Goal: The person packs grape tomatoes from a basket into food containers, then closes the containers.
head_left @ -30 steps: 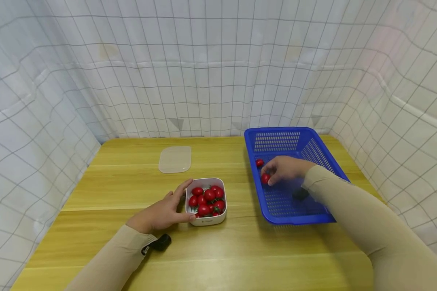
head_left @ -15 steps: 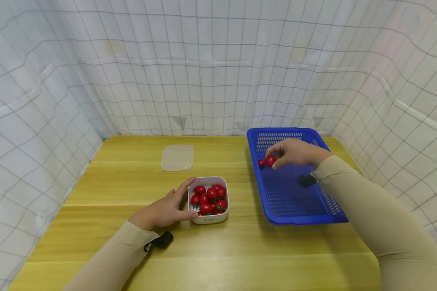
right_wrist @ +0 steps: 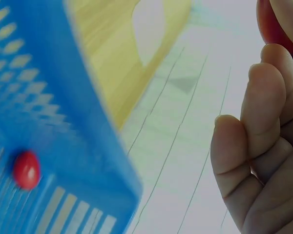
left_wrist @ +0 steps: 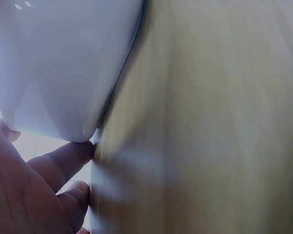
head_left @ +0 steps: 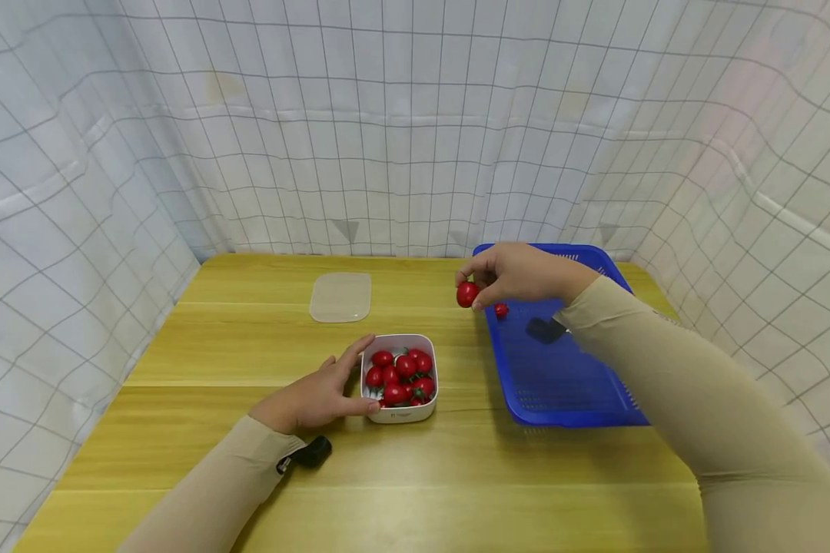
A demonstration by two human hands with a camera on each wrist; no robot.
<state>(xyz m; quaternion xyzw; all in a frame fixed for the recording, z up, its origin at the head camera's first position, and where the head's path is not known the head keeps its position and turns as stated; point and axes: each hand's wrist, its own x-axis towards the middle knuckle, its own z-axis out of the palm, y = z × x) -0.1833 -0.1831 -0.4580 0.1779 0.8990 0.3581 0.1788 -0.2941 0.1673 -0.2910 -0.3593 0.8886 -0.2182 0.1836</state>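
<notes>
My right hand (head_left: 519, 275) pinches a cherry tomato (head_left: 466, 294) between thumb and fingers, above the left rim of the blue basket (head_left: 496, 349). Only part of that tomato shows at the top edge of the right wrist view. Another tomato (right_wrist: 27, 169) lies inside the basket. My left hand (head_left: 311, 398) rests against the left side of a white container (head_left: 404, 415), thumb at its front corner and index finger at its back corner. In the left wrist view, fingertips touch the corner of the white container (left_wrist: 63, 78). Several cherry tomatoes (head_left: 394, 375) with green stems fill it.
A translucent lid (head_left: 341, 297) lies flat behind the container on the wooden table (head_left: 415, 491). White grid-patterned curtains (head_left: 408, 153) surround the table at the back and both sides. The basket stands at the back right.
My right hand has lifted a cherry tomato out of the basket and moved it left past the rim. My left hand stays at the container.
</notes>
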